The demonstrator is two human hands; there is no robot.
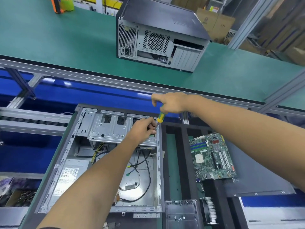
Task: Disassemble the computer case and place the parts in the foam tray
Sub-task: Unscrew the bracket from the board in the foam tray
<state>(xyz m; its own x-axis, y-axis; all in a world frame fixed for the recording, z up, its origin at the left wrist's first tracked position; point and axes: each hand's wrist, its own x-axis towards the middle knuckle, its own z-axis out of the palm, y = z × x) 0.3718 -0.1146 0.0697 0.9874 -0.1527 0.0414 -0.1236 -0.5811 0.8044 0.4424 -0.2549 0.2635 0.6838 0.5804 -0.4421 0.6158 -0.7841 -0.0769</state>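
My right hand (171, 103) grips the screwdriver (160, 116); my left hand (142, 129) pinches its shaft at the open case's (69, 146) drive cage (112, 129)

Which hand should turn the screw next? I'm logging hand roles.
Right hand: it grips the screwdriver handle from above. Left hand seems to steady the tip at the drive cage.

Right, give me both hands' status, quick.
Left hand: fingers curled at the screwdriver's shaft, steadying it at the drive cage.
Right hand: grips the screwdriver by its yellow-green handle.
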